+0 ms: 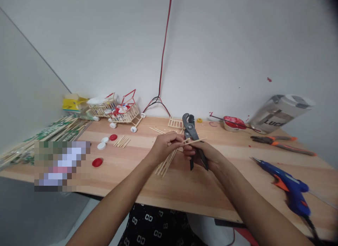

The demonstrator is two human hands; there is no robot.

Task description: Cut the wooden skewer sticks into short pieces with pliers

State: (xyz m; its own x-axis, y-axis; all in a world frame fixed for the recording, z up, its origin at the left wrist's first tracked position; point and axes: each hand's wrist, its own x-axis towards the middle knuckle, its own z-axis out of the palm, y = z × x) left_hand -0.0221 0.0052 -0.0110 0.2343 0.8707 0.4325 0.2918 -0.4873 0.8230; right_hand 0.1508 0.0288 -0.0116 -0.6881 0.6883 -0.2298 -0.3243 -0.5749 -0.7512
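Note:
My right hand [202,152] is wrapped round the handles of black pruning shears [192,127], whose curved jaws point up and away from me. Between the fingertips of my left hand [167,145] is a thin wooden stick [196,141], which reaches right across the front of the shears, close to my right thumb. Whether the stick touches the shears I cannot tell. Under my hands lie several long wooden sticks [166,165] on the table. Just behind them rests a small ladder-like frame of sticks [176,123].
Short cut sticks [122,142] and a red bottle cap [97,162] lie left. Two small stick-built carts [126,114] stand behind them, near bundled sticks [63,128]. On the right are pliers [282,141], a blue glue gun [286,182] and a red paint cup [234,123].

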